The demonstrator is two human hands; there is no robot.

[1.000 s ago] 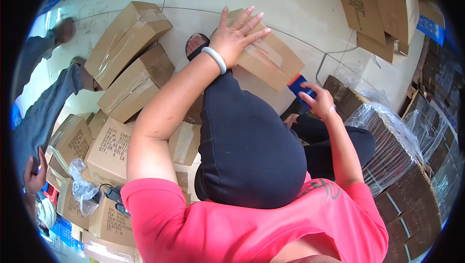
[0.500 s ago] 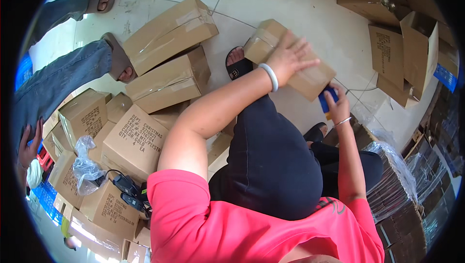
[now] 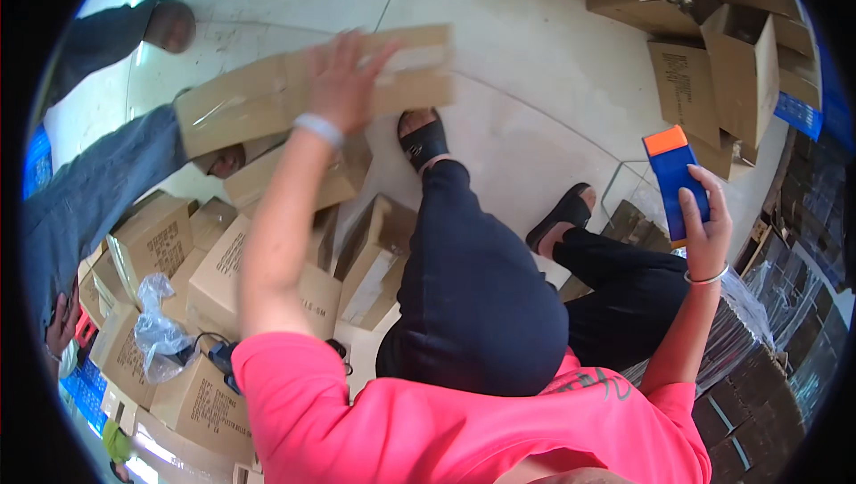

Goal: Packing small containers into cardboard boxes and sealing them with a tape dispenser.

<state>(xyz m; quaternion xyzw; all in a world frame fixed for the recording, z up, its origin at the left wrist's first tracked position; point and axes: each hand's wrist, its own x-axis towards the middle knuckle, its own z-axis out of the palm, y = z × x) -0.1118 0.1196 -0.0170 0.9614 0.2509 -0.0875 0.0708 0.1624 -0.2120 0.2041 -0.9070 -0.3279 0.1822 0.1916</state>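
My left hand [image 3: 343,82], smeared by motion, lies with spread fingers on top of a taped brown cardboard box [image 3: 415,60] at the upper left. Another taped carton [image 3: 236,100] adjoins it on the left; the seam between them is hard to make out. A white bracelet circles my left wrist. On the right, my right hand [image 3: 704,216] grips the lower part of a flat blue block [image 3: 678,176] with an orange end, its exact kind unclear. That block is raised beside my right leg, apart from any carton.
Printed cartons [image 3: 201,395] pile up at the left with a clear plastic bag [image 3: 160,332] on them. Another person's legs [image 3: 98,176] stand there. Opened cartons [image 3: 687,91] lie at the upper right. Plastic-wrapped stacks [image 3: 749,404] stand at the lower right.
My left hand has moved left, and the box under it has shifted from the middle to the cartons at left. My right hand has lifted the blue block up and to the right.
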